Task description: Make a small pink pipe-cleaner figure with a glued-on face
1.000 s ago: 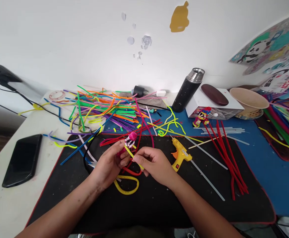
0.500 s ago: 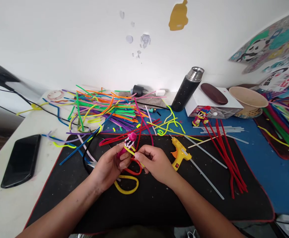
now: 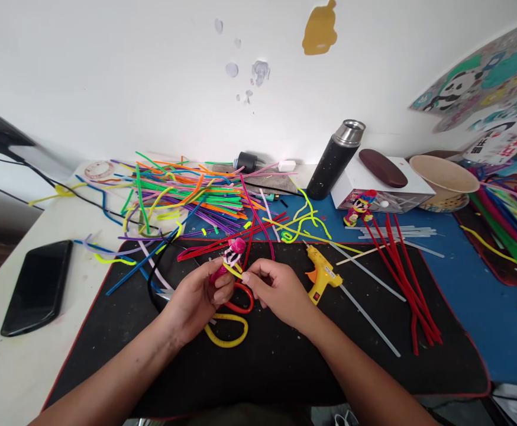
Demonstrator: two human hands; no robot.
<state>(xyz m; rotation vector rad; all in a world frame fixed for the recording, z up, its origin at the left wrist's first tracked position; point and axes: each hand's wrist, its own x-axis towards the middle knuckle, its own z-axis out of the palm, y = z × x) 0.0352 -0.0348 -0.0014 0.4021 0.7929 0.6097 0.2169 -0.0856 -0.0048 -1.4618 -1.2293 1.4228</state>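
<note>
My left hand (image 3: pixel 200 290) is closed around a small pipe-cleaner doll (image 3: pixel 232 254) with a pink top, a black-and-white face and a magenta body. A yellow pipe cleaner (image 3: pixel 233 270) runs around the doll below its face. Its free end is pinched between the thumb and fingers of my right hand (image 3: pixel 270 287). Under my hands lie scissors (image 3: pixel 228 342) with one yellow and one red handle loop; their blades are partly covered by my left hand. To the right of my right hand rests a yellow hot glue gun (image 3: pixel 323 273) with a glue stick in its back.
A heap of coloured pipe cleaners (image 3: pixel 187 198) spreads along the back left. Red pipe cleaners (image 3: pixel 407 290) lie on the black mat (image 3: pixel 285 367) at right. A black flask (image 3: pixel 333 163), a finished-looking doll (image 3: pixel 359 208) and a white box (image 3: pixel 412 192) stand behind. A phone (image 3: pixel 36 287) lies left.
The doll has tilted very slightly in my left hand, and the visible yellow strand between my hands looks a little shorter. Everything else stays in place.
</note>
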